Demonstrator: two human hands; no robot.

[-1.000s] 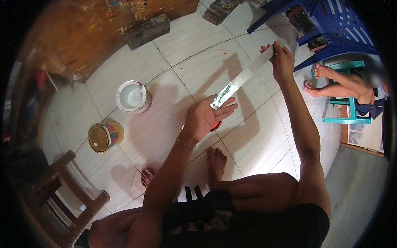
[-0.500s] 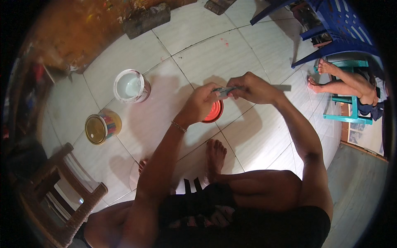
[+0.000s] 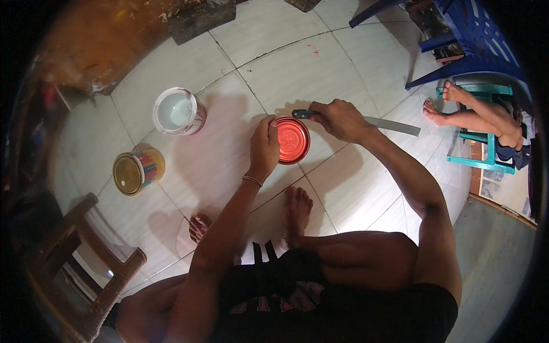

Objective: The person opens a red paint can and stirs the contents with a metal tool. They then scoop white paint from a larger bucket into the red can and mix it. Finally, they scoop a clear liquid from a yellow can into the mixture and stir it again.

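Observation:
My left hand (image 3: 262, 150) is closed on the left side of a can with a red lid (image 3: 293, 143), its fingertips at the rim. Just above and right of that lid, my right hand (image 3: 337, 120) grips a long flat metal blade (image 3: 392, 126) with a riveted end. The riveted end points left, over the lid's upper rim; the plain strip extends to the right. To the left on the floor stand an open white pail (image 3: 174, 114) with pale contents and a yellowish can with a lid (image 3: 126, 174).
A brown chair (image 3: 68, 240) is at lower left. A paint-stained wooden board (image 3: 97, 40) and dark blocks (image 3: 197, 20) line the top. At right are a blue plastic chair (image 3: 480, 40) and another person's bare legs (image 3: 474, 120) by a teal stool (image 3: 486, 164), on white tiles (image 3: 360, 194).
My left hand has left the blade and closed on the red-lidded can. My right hand has come down and left from upper right, turning the blade so its riveted end sits at that can.

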